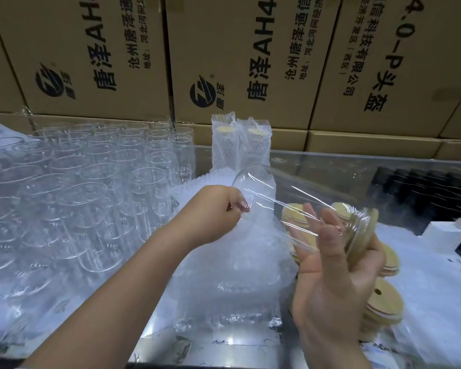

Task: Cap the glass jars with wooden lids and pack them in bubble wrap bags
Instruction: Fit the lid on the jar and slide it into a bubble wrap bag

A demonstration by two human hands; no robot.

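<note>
Now it's the capping step: the left hand [218, 212] pinches the base of the glass jar [272, 193], tilted above the desk [159, 350], while the right hand [333, 265] wraps round the wooden lid [368, 227] at its mouth, so next it likely needs seating square, then a bubble wrap bag [224, 262].

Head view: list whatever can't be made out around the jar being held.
All head view.
Left hand: fingertips blurred behind the glass jar; what they pinch is unclear.
Wooden lid: motion blur and the right hand hide its seating.
Loose lids: partly behind that hand; uncountable.
Black items: cut by the right edge.
</note>
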